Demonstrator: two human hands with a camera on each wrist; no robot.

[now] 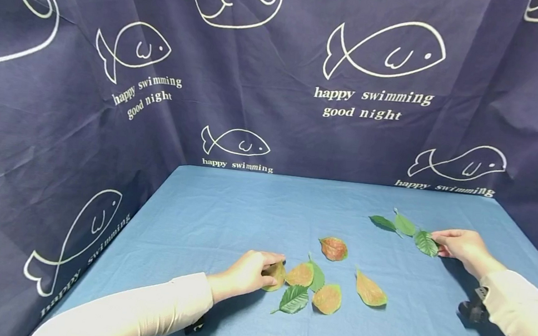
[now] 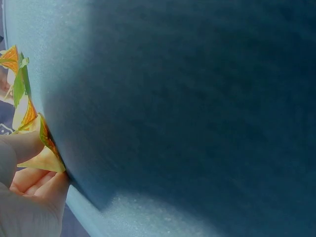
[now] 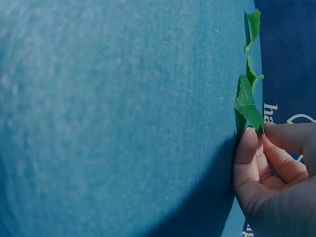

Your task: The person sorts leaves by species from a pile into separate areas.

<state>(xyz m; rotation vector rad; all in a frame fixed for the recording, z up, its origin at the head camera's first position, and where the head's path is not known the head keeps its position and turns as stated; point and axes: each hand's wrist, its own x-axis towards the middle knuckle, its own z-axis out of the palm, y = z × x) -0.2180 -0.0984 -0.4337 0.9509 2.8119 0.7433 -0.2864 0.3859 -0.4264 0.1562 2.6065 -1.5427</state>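
Observation:
My left hand [image 1: 245,271] grips a yellow-brown leaf [image 1: 276,276] at the left end of a loose group of leaves. In the left wrist view that leaf [image 2: 45,159] shows between thumb and fingers. Farther right and back, my right hand [image 1: 465,249] pinches the end of a serrated green leaf [image 1: 425,242]. The right wrist view shows this leaf [image 3: 249,107] standing out from the fingertips. Beyond it lie a smooth green leaf [image 1: 405,224] and a dark green leaf [image 1: 382,222].
Beside the left hand lie an orange-yellow leaf [image 1: 300,274], a green leaf [image 1: 317,277], a serrated green leaf [image 1: 294,299] and another orange leaf [image 1: 327,299]. A reddish leaf [image 1: 333,249] and a long orange leaf [image 1: 370,290] lie apart on the blue cloth [image 1: 224,202].

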